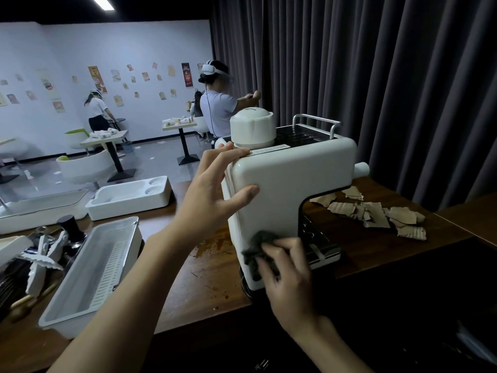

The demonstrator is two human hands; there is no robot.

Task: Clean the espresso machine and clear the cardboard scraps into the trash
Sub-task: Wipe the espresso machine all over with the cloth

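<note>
My left hand (212, 189) is out ahead, arm extended, fingers spread and straight. My right hand (285, 270) sits lower, fingers curled over a dark cloth (256, 247).

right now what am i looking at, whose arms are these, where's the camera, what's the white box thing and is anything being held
There is one picture. It comes from a camera worn on a person's head that looks forward and down, so the two bare arms belong to the wearer. No robot is involved.

The white box is an espresso machine standing on a dark wooden counter. The left hand steadies its upper corner, with the fingers laid fairly straight across the top. The right hand holds a dark cloth with curled fingers against the machine's lower side.

Torn cardboard scraps lie on the counter beyond the machine, to the right. A long white tray sits to the left. In the room behind stands a person wearing a headset.
</note>
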